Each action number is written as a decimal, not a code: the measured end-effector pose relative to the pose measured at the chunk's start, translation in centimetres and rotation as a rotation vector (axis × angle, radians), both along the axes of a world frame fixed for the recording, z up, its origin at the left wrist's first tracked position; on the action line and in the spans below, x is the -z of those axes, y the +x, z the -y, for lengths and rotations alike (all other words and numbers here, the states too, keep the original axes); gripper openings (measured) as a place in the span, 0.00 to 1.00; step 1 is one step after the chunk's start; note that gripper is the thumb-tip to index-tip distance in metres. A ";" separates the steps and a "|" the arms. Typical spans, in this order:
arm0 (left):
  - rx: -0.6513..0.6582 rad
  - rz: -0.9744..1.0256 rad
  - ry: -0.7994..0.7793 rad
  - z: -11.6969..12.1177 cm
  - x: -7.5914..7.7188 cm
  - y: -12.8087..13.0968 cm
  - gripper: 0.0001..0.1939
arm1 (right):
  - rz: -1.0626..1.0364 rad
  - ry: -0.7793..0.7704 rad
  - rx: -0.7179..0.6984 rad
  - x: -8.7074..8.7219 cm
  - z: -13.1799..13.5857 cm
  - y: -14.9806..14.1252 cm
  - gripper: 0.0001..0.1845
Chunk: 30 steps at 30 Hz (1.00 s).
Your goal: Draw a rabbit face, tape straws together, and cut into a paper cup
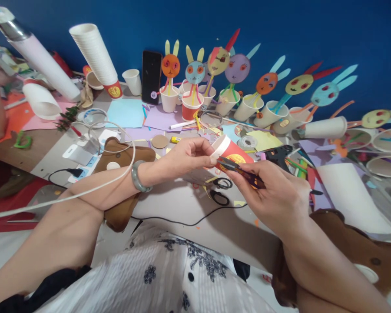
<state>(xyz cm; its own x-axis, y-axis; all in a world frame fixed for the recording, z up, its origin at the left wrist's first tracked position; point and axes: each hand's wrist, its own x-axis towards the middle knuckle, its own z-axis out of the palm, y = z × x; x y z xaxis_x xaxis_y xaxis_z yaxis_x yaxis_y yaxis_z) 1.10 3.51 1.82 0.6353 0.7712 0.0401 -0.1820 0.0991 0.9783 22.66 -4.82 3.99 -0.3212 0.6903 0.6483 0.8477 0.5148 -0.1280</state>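
Observation:
My left hand [195, 154] is closed in a pinch at the rim of a red and white paper cup [236, 152], which is tilted with its mouth toward the upper left. My right hand [273, 191] grips a dark tool with a narrow grey tip [230, 164]; its exact kind is partly hidden by the fingers. The tip lies against the near side of the cup, close to my left thumb. Below the cup, black-handled scissors [220, 198] rest on the table.
Paper cups with rabbit faces [195, 71] line the blue wall, beside a phone [151, 77] and a tall cup stack [96, 54]. A white cable [84, 195] crosses above my left forearm. Brown bear-shaped pieces [352, 248] lie at both sides. Paper scraps cover the table's back.

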 end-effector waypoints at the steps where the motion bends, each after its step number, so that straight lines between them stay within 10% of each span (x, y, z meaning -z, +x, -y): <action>1: -0.003 0.005 -0.009 0.0 0.0 0.0 0.21 | 0.003 0.007 0.000 0.0 0.0 0.0 0.09; 30: -0.031 -0.074 -0.088 0.6 0.0 0.1 0.24 | 0.013 -0.018 0.013 -0.4 0.4 -0.4 0.09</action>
